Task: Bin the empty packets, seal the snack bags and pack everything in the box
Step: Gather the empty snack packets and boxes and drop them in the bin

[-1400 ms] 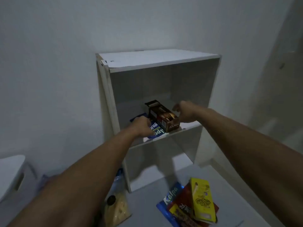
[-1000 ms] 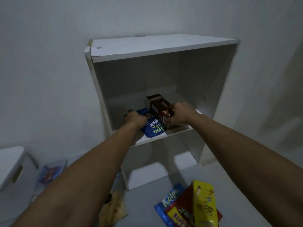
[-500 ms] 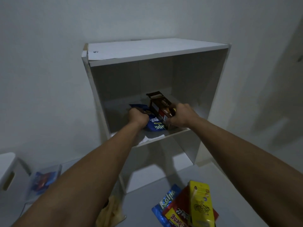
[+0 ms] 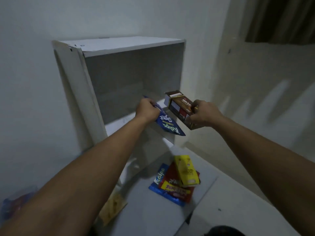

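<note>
My left hand (image 4: 148, 110) grips a blue Kalpa snack packet (image 4: 167, 124) by its top, and the packet hangs out past the front of the shelf. My right hand (image 4: 203, 114) holds a brown Nextar carton (image 4: 179, 106), tilted, in front of the white shelf unit (image 4: 80, 77). On the floor below lies a small pile: a yellow box (image 4: 185, 170) on a red packet (image 4: 175, 186) on another blue Kalpa packet (image 4: 159, 178).
A yellowish clear bag (image 4: 112, 206) lies on the floor by the shelf's foot. A blurred red and blue packet (image 4: 12, 204) sits at the far left. The wall stands close behind the shelf, with a curtain (image 4: 279, 19) at the upper right.
Both hands have lifted the blue packet and the brown carton off the shelf board and drawn them out to the right. The view has swung left of the shelf.
</note>
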Action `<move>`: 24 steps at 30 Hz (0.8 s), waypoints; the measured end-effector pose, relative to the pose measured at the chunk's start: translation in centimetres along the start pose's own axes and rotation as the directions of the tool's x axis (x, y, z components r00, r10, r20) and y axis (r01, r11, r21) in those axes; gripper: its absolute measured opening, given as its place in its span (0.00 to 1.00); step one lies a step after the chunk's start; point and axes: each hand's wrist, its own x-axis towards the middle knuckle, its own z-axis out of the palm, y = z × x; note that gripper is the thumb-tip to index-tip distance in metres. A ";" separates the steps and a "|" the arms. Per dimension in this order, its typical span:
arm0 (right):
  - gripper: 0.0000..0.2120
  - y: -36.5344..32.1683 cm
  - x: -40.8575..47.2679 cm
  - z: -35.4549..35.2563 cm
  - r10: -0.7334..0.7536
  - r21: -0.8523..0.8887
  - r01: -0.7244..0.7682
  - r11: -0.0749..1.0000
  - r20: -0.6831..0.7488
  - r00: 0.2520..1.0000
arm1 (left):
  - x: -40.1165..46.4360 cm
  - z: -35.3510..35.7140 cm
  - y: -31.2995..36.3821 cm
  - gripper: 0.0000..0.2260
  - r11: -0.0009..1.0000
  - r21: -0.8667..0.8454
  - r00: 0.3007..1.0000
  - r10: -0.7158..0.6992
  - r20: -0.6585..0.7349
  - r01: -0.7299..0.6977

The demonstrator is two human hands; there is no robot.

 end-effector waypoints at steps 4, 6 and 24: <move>0.24 4.2 -6.9 0.2 0.146 -0.041 -0.147 0.988 -0.022 0.989 | -5.2 3.5 -0.4 0.13 0.999 0.027 0.982 0.038 0.184 -0.044; 0.24 6.5 -10.0 0.7 0.221 -0.038 -0.221 0.975 -0.015 0.975 | -7.8 5.8 -1.1 0.12 0.999 -0.002 0.959 0.040 0.282 -0.041; 0.30 27.1 -28.6 15.0 0.634 -0.020 -0.638 0.770 0.145 0.760 | -23.2 26.1 -14.3 0.17 0.955 0.231 0.668 -0.049 0.743 -0.187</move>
